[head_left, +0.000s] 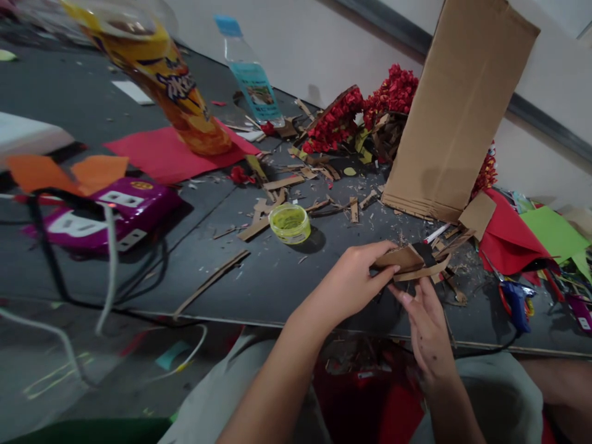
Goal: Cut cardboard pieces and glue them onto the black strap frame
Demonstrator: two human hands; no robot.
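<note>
My left hand (361, 274) pinches a small folded piece of cardboard (403, 259) between thumb and fingers, low over the front edge of the dark table. Along its lower side runs a narrow cardboard strip (428, 271), curving out to the right. From below, my right hand (428, 330) has its fingertips closed at this strip; the exact contact is partly hidden. A clear yellow-tinted tub (290, 223) stands to the left of my hands. Behind them rises a tall upright cardboard panel (462, 117).
Cardboard scraps (282, 182) litter the table. A blue glue gun (517, 302) and red sheet (513, 237) lie right. Left are a purple power strip (111, 213), its cords, and a yellow bottle (185, 92). A blue-capped bottle (254, 80) and red crumpled-paper decorations (335, 120) stand behind.
</note>
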